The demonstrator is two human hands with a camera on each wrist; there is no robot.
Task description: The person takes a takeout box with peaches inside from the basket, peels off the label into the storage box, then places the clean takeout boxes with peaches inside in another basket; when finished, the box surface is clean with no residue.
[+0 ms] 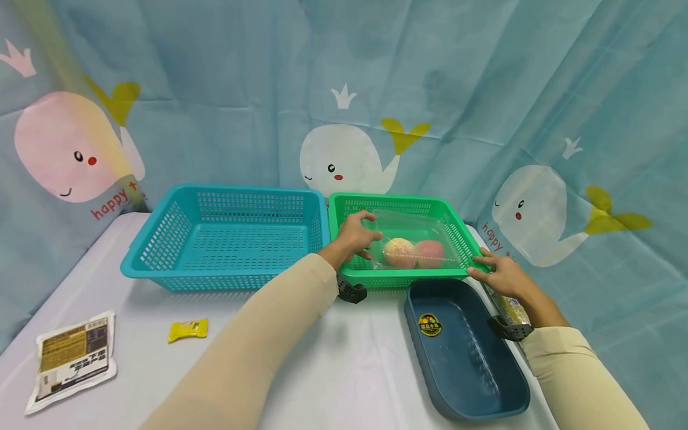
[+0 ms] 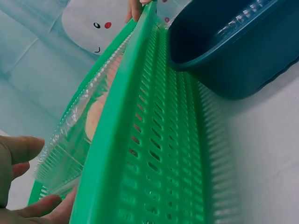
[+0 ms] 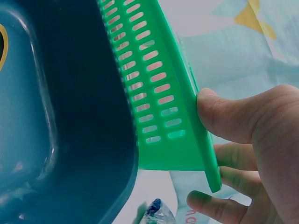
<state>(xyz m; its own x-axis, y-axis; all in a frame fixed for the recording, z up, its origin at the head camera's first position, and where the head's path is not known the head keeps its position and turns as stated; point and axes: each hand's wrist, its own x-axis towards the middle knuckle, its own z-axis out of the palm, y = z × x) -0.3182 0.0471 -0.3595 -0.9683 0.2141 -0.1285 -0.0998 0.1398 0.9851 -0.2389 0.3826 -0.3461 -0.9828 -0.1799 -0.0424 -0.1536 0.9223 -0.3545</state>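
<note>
A clear plastic bag with two round, peach-like things, one speckled yellow and one pink, lies in the green basket. My left hand is over the basket's left part, beside the bag's left edge. In the left wrist view its thumb and fingers stand apart, the bag's edge close to them. At the basket's front right corner, my right hand holds the rim. The right wrist view shows the thumb on the rim's near side and fingers behind it.
Left of the green basket stands a blue basket. A dark blue tub is in front, below the right forearm. A yellow packet and a white-and-brown pouch lie at left. Another packet is partly hidden by the right arm.
</note>
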